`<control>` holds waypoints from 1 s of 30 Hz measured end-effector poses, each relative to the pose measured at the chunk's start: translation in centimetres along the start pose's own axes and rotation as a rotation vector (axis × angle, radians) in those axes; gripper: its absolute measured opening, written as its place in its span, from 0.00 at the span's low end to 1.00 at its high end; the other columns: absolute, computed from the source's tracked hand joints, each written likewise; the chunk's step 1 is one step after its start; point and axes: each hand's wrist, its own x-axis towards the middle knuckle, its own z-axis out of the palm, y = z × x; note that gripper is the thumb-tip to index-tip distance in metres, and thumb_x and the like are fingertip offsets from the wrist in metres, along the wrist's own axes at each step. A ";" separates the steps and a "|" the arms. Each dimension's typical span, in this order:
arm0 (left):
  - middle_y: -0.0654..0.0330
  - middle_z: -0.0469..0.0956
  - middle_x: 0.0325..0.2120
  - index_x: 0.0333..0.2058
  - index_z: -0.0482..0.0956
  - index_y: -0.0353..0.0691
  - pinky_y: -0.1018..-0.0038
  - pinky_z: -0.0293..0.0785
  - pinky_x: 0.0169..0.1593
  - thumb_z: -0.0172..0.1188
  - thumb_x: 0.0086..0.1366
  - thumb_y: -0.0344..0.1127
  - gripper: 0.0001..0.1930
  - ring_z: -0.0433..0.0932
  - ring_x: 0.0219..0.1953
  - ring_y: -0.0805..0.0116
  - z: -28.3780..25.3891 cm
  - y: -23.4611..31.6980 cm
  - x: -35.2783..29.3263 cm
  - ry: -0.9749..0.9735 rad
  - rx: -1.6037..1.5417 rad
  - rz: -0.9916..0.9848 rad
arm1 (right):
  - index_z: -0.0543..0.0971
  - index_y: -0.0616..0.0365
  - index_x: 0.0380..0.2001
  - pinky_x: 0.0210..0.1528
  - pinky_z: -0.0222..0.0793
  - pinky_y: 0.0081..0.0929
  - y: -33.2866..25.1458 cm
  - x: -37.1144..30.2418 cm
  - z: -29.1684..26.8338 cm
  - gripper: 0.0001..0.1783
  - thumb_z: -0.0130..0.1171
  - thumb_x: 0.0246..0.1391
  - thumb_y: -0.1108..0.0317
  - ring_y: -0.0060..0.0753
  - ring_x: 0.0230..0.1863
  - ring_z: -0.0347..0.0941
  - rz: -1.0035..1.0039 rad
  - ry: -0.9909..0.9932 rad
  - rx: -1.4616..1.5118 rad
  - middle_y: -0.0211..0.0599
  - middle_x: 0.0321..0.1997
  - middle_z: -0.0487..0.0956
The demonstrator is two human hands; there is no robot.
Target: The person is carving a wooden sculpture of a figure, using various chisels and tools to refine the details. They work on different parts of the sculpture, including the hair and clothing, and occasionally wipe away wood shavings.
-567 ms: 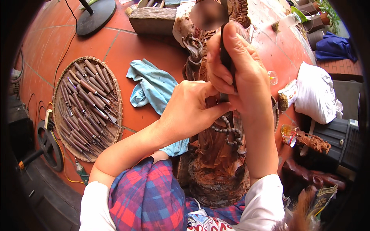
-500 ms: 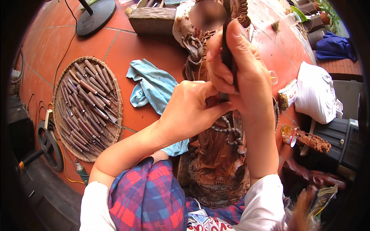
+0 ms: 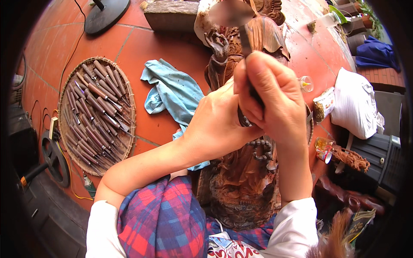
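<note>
A carved wooden statue (image 3: 241, 185) lies lengthwise in front of me, its base near my lap and a string of carved beads (image 3: 260, 150) on its middle. My right hand (image 3: 275, 96) is closed round a dark-handled carving chisel (image 3: 245, 41), above the statue. From the left, my left hand (image 3: 215, 120) crosses over and meets the right one. Its thumb and fingers close at the chisel's lower end, mostly hidden behind the right hand. The chisel's working tip cannot be seen.
A round woven tray (image 3: 134, 116) at left holds many wooden-handled chisels (image 3: 97, 103). Beside the statue lies a light-blue cloth (image 3: 167, 86). A wooden block (image 3: 172, 17) stands at the back. At right are a white sack (image 3: 355, 103), a small jar (image 3: 306, 84) and a dark case (image 3: 378, 159).
My right hand has come down toward me, tilting the chisel leftward at its upper end. My left hand has shifted slightly up and right, closer against the right hand.
</note>
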 end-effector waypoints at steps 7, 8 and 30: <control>0.47 0.80 0.29 0.40 0.73 0.34 0.58 0.77 0.39 0.68 0.49 0.34 0.20 0.81 0.35 0.45 -1.4 -0.1 1.2 -0.004 0.008 0.129 | 0.72 0.57 0.21 0.13 0.42 0.14 0.2 1.5 0.5 0.22 0.50 0.69 0.57 0.06 0.12 0.51 -0.166 0.123 0.225 0.17 0.11 0.62; 0.46 0.80 0.30 0.40 0.73 0.33 0.58 0.78 0.39 0.68 0.49 0.34 0.21 0.81 0.35 0.44 -1.0 0.1 0.7 -0.004 0.060 0.184 | 0.72 0.57 0.21 0.14 0.42 0.14 0.0 1.1 0.4 0.22 0.51 0.69 0.57 0.06 0.12 0.51 -0.106 0.114 0.206 0.17 0.11 0.62; 0.42 0.80 0.29 0.44 0.68 0.33 0.53 0.77 0.38 0.68 0.51 0.39 0.26 0.80 0.34 0.42 -1.0 0.4 1.1 -0.010 0.251 0.102 | 0.72 0.57 0.23 0.11 0.44 0.15 1.1 1.8 -1.4 0.23 0.50 0.68 0.53 0.10 0.09 0.50 0.025 0.070 0.248 0.20 0.10 0.61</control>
